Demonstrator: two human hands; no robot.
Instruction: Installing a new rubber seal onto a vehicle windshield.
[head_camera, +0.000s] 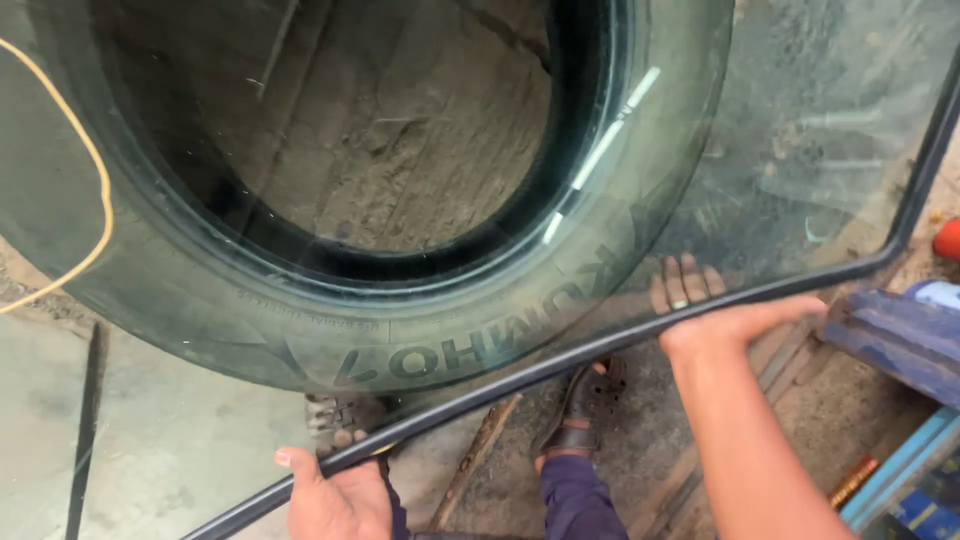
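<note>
Holding a large curved pane of glass (820, 130) by its near edge, the person kept it tilted over a tyre (330, 330) that lay flat on the concrete floor (170, 440), so that the tyre and floor showed through the greenish glass. A black rubber strip (560, 365) ran along the pane's lower edge and up its right side, and both hands were set on that strip, probably because it gave a softer, surer hold than bare glass. The left hand (335, 500) sat low at the near corner, its grip cupped from beneath with the thumb up over the strip and the fingertips showing through the glass, closed on the edge. The right hand (730, 322) lay farther along, palm over the top of the strip and fingers (685, 285) wrapped under, visible through the pane, also closed on the edge. Spacing the hands well apart looked like a way to balance so wide a sheet. Below the pane a sandalled foot (585, 405) stood on the floor among wooden slats (480, 460), and a blue metal frame (900, 345) stood just to the right. A yellow cord (95, 170) curved across the left side.
</note>
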